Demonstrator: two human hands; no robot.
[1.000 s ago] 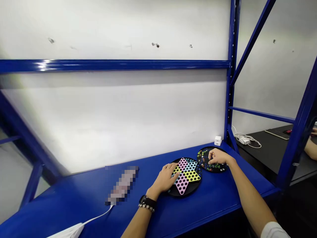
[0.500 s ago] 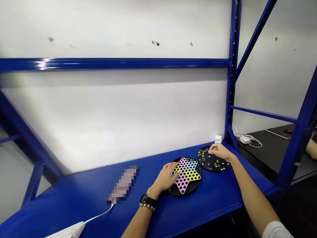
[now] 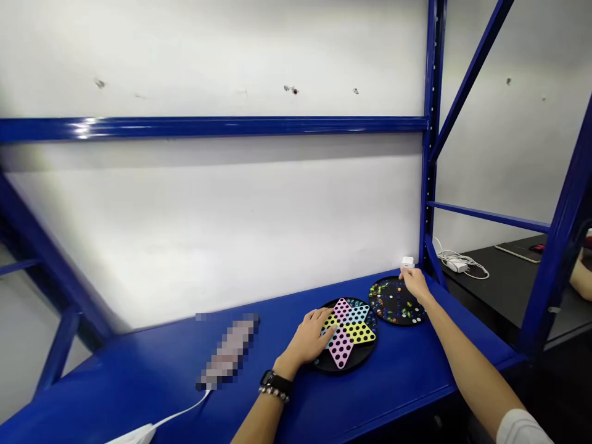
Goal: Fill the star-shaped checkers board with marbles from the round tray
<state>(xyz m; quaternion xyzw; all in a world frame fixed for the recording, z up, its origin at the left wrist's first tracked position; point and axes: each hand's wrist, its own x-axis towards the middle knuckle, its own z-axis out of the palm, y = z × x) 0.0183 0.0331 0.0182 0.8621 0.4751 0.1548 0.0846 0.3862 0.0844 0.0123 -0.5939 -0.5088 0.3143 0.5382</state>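
My left hand [image 3: 306,339] lies flat over the left side of a star-shaped Chinese checkers board [image 3: 341,351], fingers stretched out. Pink, yellow and light-blue points full of holes make up the board. It sits on a round black tray [image 3: 365,359], with blue bits showing around its edge. To the right, a second round black tray [image 3: 392,310] holds many small marbles in green, red, blue, white and orange. Above that tray's far rim is my right hand [image 3: 415,285], thumb and fingertips pinched together. Whatever may be between them is too small to make out.
A white charger block [image 3: 407,262] stands behind the right tray. A blurred-out flat object [image 3: 229,351] with a white cable lies on the blue table [image 3: 157,364] at left. Blue posts frame the table. On a black table [image 3: 499,265] at right lie white cables; another person's arm shows there.
My right hand has moved from over the middle of the marble tray to its far right rim, still pinched. My left hand stays on the board. The view has tilted slightly.
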